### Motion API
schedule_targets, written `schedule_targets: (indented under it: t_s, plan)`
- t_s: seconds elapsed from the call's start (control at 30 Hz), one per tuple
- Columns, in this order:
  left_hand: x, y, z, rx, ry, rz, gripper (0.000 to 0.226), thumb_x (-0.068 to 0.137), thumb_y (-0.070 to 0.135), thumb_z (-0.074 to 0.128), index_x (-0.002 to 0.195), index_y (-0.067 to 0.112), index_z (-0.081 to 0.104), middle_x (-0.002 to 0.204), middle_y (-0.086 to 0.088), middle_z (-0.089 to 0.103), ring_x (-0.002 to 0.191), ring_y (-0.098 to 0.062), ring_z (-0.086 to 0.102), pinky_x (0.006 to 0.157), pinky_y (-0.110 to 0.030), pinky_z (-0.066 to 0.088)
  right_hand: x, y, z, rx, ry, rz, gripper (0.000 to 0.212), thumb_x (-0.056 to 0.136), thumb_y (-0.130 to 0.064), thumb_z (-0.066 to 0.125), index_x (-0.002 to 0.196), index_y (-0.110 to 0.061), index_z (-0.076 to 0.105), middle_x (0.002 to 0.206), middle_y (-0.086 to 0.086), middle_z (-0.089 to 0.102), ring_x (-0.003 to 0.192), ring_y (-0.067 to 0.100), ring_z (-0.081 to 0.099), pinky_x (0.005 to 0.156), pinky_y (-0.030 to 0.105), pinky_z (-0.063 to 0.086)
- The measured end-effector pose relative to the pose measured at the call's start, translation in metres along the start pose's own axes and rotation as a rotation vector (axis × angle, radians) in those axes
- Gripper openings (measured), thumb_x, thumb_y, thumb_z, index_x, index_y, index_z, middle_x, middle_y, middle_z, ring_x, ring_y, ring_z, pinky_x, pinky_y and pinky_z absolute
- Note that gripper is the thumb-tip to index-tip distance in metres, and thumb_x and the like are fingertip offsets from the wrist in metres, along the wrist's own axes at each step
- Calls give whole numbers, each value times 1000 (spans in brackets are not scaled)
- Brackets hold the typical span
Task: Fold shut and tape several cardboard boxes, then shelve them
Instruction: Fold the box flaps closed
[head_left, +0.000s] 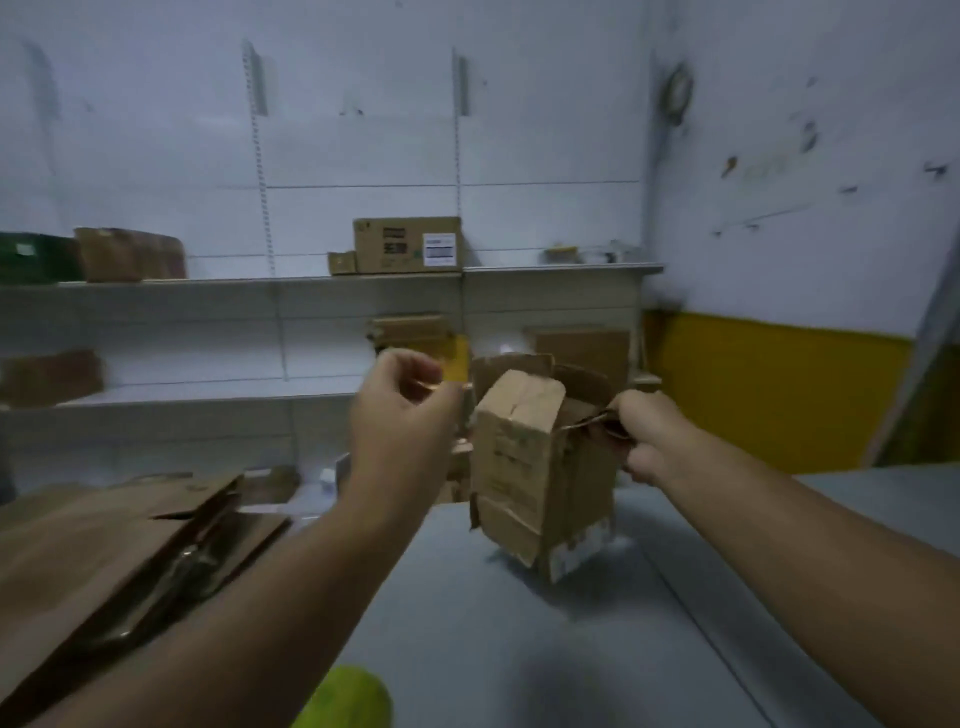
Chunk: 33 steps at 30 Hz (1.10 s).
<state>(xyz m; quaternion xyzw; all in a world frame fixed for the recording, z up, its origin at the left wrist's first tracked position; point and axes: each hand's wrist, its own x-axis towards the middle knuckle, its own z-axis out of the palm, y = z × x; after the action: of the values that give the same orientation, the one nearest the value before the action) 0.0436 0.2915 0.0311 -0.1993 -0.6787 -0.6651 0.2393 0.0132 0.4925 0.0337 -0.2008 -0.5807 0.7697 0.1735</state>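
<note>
Lower left of frame: flattened brown cardboard sheets (119, 545) lie on the grey table (519, 649). Centre: left hand (402, 410), fingers curled together, raised with nothing visibly held. Right of centre: worn brown cardboard box (524, 462) stands upright on the table, flaps open. Right hand (641, 436) is clamped on its right flap.

The small box (540, 467) is worn brown cardboard, matt, creased and torn along its flaps and lower corner. Under it the counter (519, 649) looks smooth, grey and faintly sheeny. Left of the box lie flattened cardboard sheets (119, 561), matt brown, with a glossy strip across them. Behind the box the shelf (260, 283) looks like smooth white-painted metal, carrying cleaner printed cardboard cartons (408, 244).
</note>
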Motion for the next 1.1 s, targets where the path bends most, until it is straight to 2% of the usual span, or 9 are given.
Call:
schedule_targets:
  t_s: [0.2,0.37,0.5,0.63,0.73,0.8,0.93,1.0,1.1]
  plan:
    - [-28,-64,71,251,-421,-252,95,67,29,82,142,36,25,150,7,25,136,-21,31,104,-50,42,-21,18,-40,-16,-32,68,15,88,2,53,102,-4,53,88,15,56,67,19,61,40,18,48]
    - [-35,-86,86,229,-318,-31,36,78,29,69,114,28,64,120,17,54,124,-16,44,102,-48,44,-43,21,-73,-365,-202,-21,29,87,-36,63,101,-11,61,98,10,68,80,20,68,55,27,54]
    - [-33,-90,84,178,-387,-81,48,70,60,60,111,36,66,128,19,57,129,-15,45,103,-49,43,-19,27,-119,-748,94,-549,49,78,-61,58,101,-18,54,98,-2,59,92,17,58,78,35,51]
    - [-28,-85,82,82,-360,-168,51,82,59,48,94,14,69,121,-6,63,115,-21,56,96,-38,47,9,39,-133,-734,-240,-545,65,71,-71,49,117,-25,54,111,-11,59,104,3,55,86,27,46]
    - [-25,-85,86,127,-260,-193,56,95,46,40,91,-4,66,101,-25,64,92,-32,62,82,-38,49,22,42,-123,-672,-251,-565,38,82,-59,48,89,-24,59,81,-9,63,75,-7,59,66,21,45]
    - [-21,-86,89,157,-245,-208,53,97,41,40,93,-6,65,92,-30,64,81,-37,61,73,-39,49,34,45,-118,-702,-245,-586,23,87,-50,54,91,-28,59,87,-10,65,83,2,61,69,25,49]
    - [-19,-95,96,259,-173,-99,44,97,38,40,76,8,64,70,-8,60,69,-23,57,64,-35,47,46,57,-115,-691,-210,-681,25,85,-41,62,105,-25,60,96,-10,65,91,6,59,77,28,50]
    - [-27,-103,97,310,-136,-17,35,98,29,41,68,30,57,78,5,60,80,-19,59,66,-25,47,50,71,-118,-694,-218,-681,30,85,-35,65,111,-20,62,98,-5,66,93,10,60,79,27,51]
    - [-40,-116,97,319,-111,-53,32,97,26,45,70,36,59,108,-5,66,112,-27,57,90,-42,50,53,91,-124,-838,-211,-761,26,86,-36,62,104,-17,64,97,-1,63,91,14,59,71,21,47]
